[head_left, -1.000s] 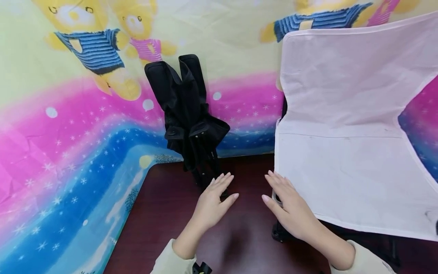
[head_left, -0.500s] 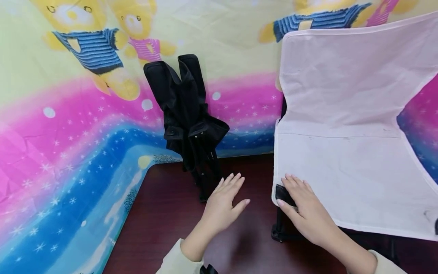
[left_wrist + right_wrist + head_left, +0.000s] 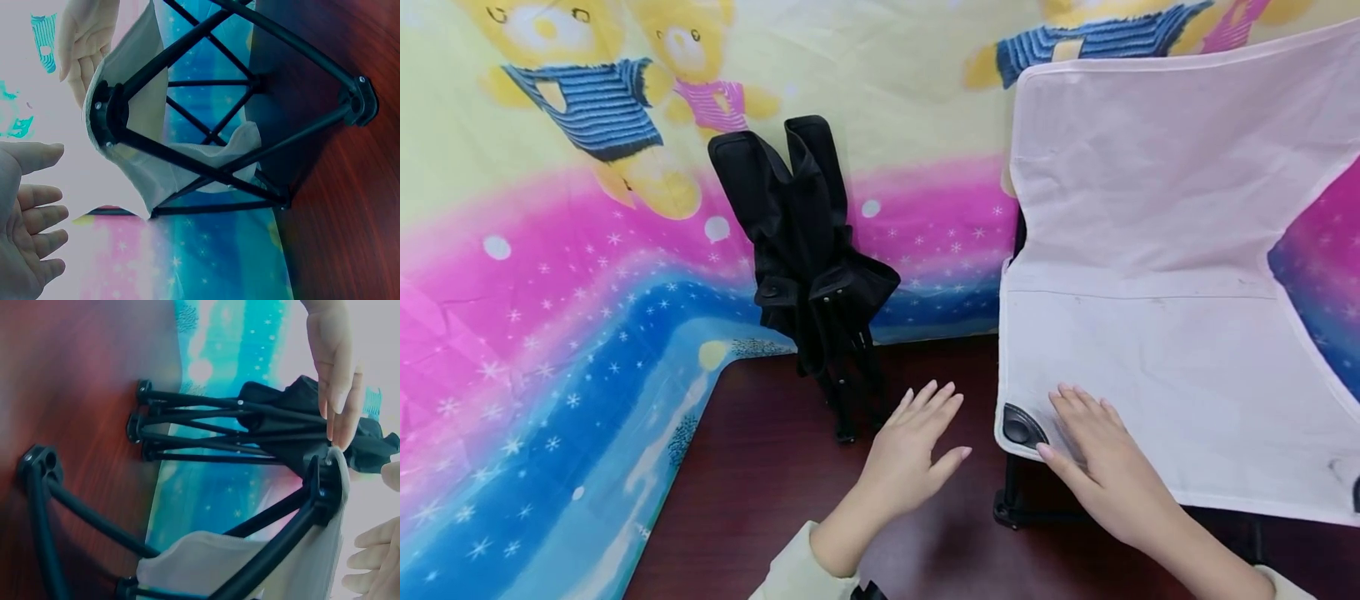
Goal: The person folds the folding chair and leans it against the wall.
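A folding chair with a white fabric seat (image 3: pixel 1138 367) and black tube legs (image 3: pixel 206 165) stands unfolded at the right of the head view. A black folding chair (image 3: pixel 808 242), folded up, leans against the backdrop left of it. My right hand (image 3: pixel 1108 471), fingers straight, hovers over the white seat's front left area, beside its black corner patch (image 3: pixel 1024 427). My left hand (image 3: pixel 906 462) hangs over the table between the two chairs, fingers extended and holding nothing. In the right wrist view the folded chair's legs (image 3: pixel 206 431) are bunched together.
Both chairs stand on a dark red-brown wooden table (image 3: pixel 737 500), its left edge running diagonally. A printed cloth backdrop (image 3: pixel 565 333) with teddy bears and snowflakes hangs behind. A black leg joint (image 3: pixel 1006 510) of the white chair sits near the right forearm.
Both hands have moved to the right, the right one further over the white seat, uncovering its black corner patch. The chairs stay in place; the view shifts slightly.
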`<state>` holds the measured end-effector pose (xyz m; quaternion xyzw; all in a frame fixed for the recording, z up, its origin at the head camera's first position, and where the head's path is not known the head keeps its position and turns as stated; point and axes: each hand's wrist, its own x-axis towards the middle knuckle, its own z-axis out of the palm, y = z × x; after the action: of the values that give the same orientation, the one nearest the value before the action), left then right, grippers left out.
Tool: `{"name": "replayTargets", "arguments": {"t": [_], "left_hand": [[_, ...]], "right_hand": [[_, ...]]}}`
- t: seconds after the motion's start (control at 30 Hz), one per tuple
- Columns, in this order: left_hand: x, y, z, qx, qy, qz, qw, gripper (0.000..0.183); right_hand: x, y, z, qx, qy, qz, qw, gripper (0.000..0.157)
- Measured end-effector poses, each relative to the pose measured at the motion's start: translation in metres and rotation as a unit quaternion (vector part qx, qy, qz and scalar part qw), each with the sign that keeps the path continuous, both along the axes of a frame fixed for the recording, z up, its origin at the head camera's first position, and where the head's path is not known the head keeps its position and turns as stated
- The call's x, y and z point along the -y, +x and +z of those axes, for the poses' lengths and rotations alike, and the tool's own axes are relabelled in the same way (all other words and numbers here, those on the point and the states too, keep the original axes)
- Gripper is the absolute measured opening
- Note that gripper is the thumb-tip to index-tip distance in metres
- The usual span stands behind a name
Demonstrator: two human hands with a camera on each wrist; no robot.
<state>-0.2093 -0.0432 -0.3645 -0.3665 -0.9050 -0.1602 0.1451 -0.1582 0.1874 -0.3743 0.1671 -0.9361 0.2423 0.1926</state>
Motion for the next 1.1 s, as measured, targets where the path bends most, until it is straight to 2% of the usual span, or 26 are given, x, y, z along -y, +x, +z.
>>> {"name": "replayTargets", "arguments": {"t": [0.3, 0.6, 0.9, 1.1], "left_hand": [[-0.008, 0.003, -0.003, -0.003, -0.006, -0.018, 0.9998, 0.054], [-0.016, 0.005, -0.003, -0.019, -0.012, -0.039, 0.9990, 0.054], [-0.029, 0.009, -0.005, -0.025, -0.036, -0.058, 0.9974, 0.053], [-0.033, 0.011, -0.008, -0.022, -0.050, -0.066, 0.9963, 0.051]], "right_hand": [[-0.021, 0.009, -0.003, -0.020, 0.009, -0.006, 1.000, 0.055], [-0.045, 0.021, -0.007, -0.014, 0.000, -0.033, 0.999, 0.054], [-0.070, 0.030, -0.014, 0.025, 0.001, -0.065, 0.998, 0.056], [-0.086, 0.037, -0.021, 0.044, 0.032, -0.111, 0.992, 0.059]]}}
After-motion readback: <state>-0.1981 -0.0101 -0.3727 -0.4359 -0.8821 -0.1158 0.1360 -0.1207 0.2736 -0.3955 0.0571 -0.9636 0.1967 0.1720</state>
